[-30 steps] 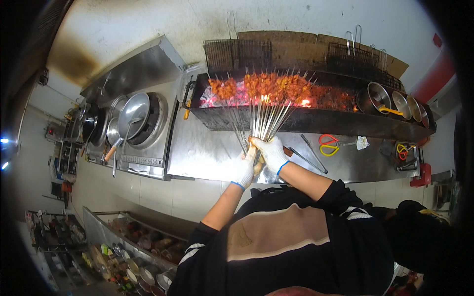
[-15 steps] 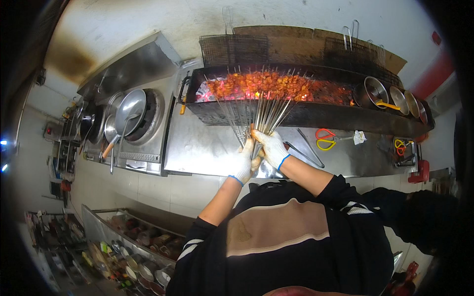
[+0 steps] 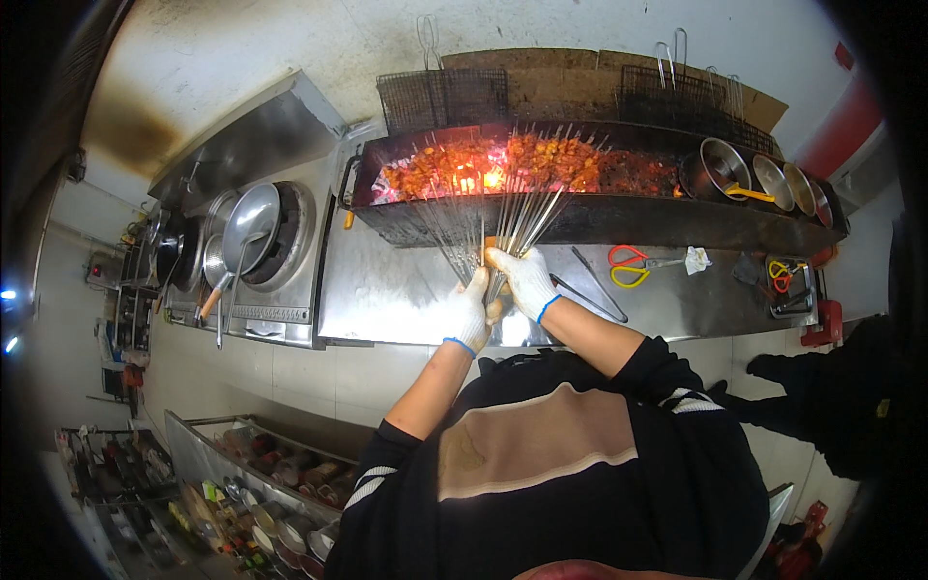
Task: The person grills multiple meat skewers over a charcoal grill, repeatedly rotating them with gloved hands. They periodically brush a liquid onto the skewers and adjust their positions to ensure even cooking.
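Both my hands wear white gloves with blue cuffs. My left hand (image 3: 470,317) is closed round the lower ends of one part of a bundle of metal skewers (image 3: 527,217). Against it, my right hand (image 3: 525,281) grips the other part, its fingers wrapped round the ends. The skewers fan out away from me over the long black charcoal grill (image 3: 619,218). Chunks of reddish seasoned meat (image 3: 553,162) on their far ends lie above glowing coals. A gap between the two parts of the fan shows bright embers (image 3: 493,178). Fingertips are partly hidden by the handles.
Tongs (image 3: 599,286) and red-and-yellow scissors (image 3: 630,267) lie on the steel counter (image 3: 387,290). Metal pots (image 3: 725,166) stand on the grill's right end. Left is a stove with a wok (image 3: 253,230). A person in dark clothes (image 3: 841,401) stands at the right.
The skewer fan has parted more in the middle, and the embers there look brighter. My hands keep their grip. The view has shifted slightly, and the dark-clothed person has moved farther right.
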Tool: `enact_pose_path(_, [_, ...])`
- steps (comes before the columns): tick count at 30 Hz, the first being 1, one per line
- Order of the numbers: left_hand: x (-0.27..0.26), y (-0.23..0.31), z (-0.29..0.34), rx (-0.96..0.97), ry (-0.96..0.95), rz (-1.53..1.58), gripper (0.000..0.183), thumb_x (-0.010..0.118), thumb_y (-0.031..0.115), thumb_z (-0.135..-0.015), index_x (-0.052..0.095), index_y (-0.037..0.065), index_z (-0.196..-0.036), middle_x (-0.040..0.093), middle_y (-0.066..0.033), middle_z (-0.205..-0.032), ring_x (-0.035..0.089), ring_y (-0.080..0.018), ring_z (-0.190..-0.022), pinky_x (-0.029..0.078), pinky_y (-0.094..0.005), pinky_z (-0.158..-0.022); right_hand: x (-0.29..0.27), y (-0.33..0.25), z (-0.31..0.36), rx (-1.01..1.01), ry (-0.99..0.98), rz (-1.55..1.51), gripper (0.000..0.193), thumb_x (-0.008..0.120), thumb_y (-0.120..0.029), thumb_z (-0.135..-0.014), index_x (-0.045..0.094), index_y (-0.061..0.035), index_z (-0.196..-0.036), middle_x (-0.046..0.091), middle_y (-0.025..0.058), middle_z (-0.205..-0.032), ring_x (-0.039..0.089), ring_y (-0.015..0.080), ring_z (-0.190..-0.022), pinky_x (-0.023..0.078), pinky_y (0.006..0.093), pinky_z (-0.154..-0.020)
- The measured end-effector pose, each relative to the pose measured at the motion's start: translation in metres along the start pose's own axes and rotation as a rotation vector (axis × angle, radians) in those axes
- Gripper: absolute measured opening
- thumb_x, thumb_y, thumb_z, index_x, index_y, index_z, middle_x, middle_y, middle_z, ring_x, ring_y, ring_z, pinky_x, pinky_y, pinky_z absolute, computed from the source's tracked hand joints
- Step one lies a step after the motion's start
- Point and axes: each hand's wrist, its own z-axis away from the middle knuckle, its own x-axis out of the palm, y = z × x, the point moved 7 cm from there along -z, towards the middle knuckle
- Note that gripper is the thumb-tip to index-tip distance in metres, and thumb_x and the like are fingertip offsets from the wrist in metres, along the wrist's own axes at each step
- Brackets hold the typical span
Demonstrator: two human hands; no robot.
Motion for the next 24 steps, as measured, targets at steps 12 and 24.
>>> enact_pose_path(12, [0.004,-0.004,0.001,-0.148,-0.117,-0.011,0.024,0.062,0.032,-0.099,0.059,0.007,-0.1,0.061,-0.0055,-0.075,0.039,-0.0104,-0.044,0.03,-0.0254,-0.04,0.003,0.003,-0.002,0.194,-0.327,-0.232,0.031,0.061,-0.018,-0.1,0.06,-0.0044,-0.127,0.066,0.0067,-0.116,0.065,0.018,-0.098,0.053,0.0337,-0.087])
enact_pose_path(24, [0.009,0.006,-0.006,-0.388,-0.274,-0.065,0.021,0.059,0.031,-0.101,0.055,0.012,-0.093,0.045,0.0043,-0.065,0.033,-0.0059,-0.045,0.026,-0.0223,-0.042,0.038,0.018,-0.026,0.413,-0.668,-0.348,0.041,0.053,-0.02,-0.102,0.053,0.0036,-0.135,0.067,0.021,-0.112,0.067,0.0301,-0.101,0.055,0.0414,-0.092])
